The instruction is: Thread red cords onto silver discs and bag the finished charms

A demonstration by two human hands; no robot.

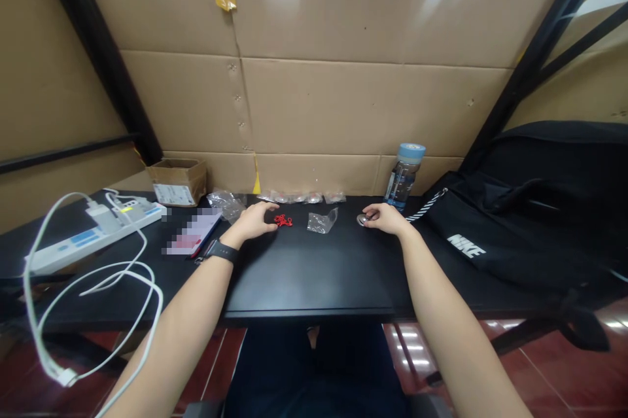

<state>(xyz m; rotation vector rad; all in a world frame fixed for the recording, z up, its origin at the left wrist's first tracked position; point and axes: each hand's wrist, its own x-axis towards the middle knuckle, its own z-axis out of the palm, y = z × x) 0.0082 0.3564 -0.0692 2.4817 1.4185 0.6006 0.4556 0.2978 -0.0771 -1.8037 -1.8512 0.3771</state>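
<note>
Left of the frame's centre, the left hand (254, 220) has thumb and forefinger spread in an open curve. The cord (283, 220) lies just right of that gap, close by the thumb tip; whether they touch I cannot tell. The left hand is much the nearer one to it. The cord is a loose tangle, slightly wider across the frame, pointing no clear way. At centre lies a clear bag (321, 222). Right of it, the right hand (387, 218) pinches the disc (362, 219) by its right edge; round, without long axis, it juts leftward.
</note>
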